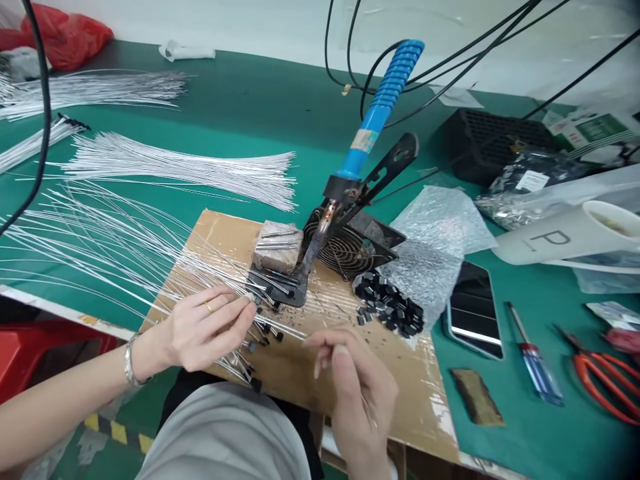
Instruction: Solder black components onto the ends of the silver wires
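Observation:
My left hand [207, 327] lies on a fan of thin white wires [125, 247] spread over a cardboard sheet [400, 380], fingers pressed together on the wire ends beside small black caps. My right hand [357, 387] hovers over the cardboard's front, thumb and forefinger pinched on something too small to name. A blue-handled soldering iron [380, 113] leans in a black metal stand [285, 287] just beyond my left fingertips. A pile of small black parts [390, 303] lies right of the stand.
More white wire bundles [190, 170] lie on the green table at left. A small fan [350, 250], bubble wrap [435, 247], a phone [473, 310], a screwdriver [533, 357], red scissors [605, 380] and a white cup [570, 233] sit at right. Black cables hang behind.

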A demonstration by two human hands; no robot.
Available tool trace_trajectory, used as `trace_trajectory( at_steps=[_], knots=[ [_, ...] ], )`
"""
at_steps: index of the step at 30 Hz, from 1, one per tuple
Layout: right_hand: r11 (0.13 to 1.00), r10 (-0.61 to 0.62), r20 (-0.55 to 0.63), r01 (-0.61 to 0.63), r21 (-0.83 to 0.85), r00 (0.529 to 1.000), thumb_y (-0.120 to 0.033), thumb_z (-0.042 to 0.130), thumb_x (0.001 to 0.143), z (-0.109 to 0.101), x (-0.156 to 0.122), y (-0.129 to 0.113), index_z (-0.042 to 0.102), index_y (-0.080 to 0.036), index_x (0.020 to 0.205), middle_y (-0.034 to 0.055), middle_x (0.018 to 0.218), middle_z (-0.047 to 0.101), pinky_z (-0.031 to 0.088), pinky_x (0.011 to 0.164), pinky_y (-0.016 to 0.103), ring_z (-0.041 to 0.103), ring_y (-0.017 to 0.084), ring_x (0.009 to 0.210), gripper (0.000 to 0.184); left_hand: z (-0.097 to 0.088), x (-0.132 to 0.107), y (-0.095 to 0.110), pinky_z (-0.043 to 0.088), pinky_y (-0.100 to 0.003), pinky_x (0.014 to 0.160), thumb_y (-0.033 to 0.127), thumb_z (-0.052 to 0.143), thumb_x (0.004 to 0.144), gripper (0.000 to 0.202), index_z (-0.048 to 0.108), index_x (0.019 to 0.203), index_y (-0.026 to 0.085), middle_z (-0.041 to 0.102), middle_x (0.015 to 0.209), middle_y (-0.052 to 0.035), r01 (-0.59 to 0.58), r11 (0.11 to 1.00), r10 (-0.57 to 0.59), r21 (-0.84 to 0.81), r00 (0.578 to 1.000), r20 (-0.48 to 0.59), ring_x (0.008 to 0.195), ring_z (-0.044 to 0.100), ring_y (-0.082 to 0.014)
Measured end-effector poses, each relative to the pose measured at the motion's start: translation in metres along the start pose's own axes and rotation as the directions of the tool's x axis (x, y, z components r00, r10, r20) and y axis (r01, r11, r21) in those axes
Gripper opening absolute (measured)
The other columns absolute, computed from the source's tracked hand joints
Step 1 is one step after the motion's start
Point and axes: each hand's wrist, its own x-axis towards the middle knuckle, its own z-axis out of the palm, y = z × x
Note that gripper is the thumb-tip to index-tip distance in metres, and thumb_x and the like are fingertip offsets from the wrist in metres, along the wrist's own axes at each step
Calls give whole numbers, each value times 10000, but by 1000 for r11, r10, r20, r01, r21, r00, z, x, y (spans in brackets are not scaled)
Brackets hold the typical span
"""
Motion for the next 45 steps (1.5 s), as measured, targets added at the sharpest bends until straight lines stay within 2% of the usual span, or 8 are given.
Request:
trace_trajectory(
  at_steps=[6,8,10,17,25,28,35,45],
  knots=[
    [999,4,166,4,-50,986,-184,596,1039,1,19,-6,577,-219,753,-37,698,526,385,562,246,505,119,622,289,10,12,14,680,-372,824,60,601,952,257,709,1150,184,829,931,-90,-109,990,114,90,992,-45,819,788,-218],
    [991,-87,195,106,-87,977,-114,573,1025,2,18,-4,573,-219,812,-26,741,530,401,597,249,514,129,672,238,13,20,26,660,-388,806,59,610,928,264,672,1173,136,812,931,-110,31,999,-29,38,999,-45,824,764,-232],
    [974,-167,212,195,-117,963,-61,574,996,3,15,0,582,-218,856,-13,774,543,422,640,261,525,146,729,211,15,28,39,635,-417,856,126,592,951,288,637,1236,117,788,1021,-135,221,969,-212,-114,974,84,932,743,-255],
    [996,-51,134,60,-63,990,-97,567,1015,10,0,11,611,-217,835,-16,753,557,419,595,255,538,138,680,220,25,41,53,454,-254,564,248,513,1043,163,653,973,202,651,741,3,663,636,-483,-395,741,467,601,556,-139],
    [961,260,-137,-242,134,956,-313,446,1127,11,-9,26,728,-197,833,-34,638,534,403,475,245,508,109,505,423,35,46,47,340,-235,530,301,583,1001,161,624,885,197,568,668,37,824,260,-624,-503,541,564,585,462,-120],
    [924,331,-88,-304,234,940,-373,471,1116,12,-8,20,816,-203,861,-1,674,585,423,479,248,549,117,539,461,32,51,47,336,-219,515,321,614,969,167,622,869,187,558,652,38,827,212,-638,-521,521,567,574,454,-113],
    [808,473,-10,-429,405,881,-287,731,965,24,-1,-3,871,-271,938,-11,743,612,383,463,219,486,70,508,143,31,55,47,361,-197,503,333,629,960,188,627,849,181,597,671,16,809,203,-661,-552,529,533,576,480,-106],
    [713,494,73,-452,535,866,-313,802,925,26,-2,10,870,-285,936,-26,712,605,367,438,168,464,37,478,75,32,47,49,368,-220,529,344,617,997,182,610,887,198,606,689,19,817,205,-670,-539,519,531,599,500,-113]
  ],
)
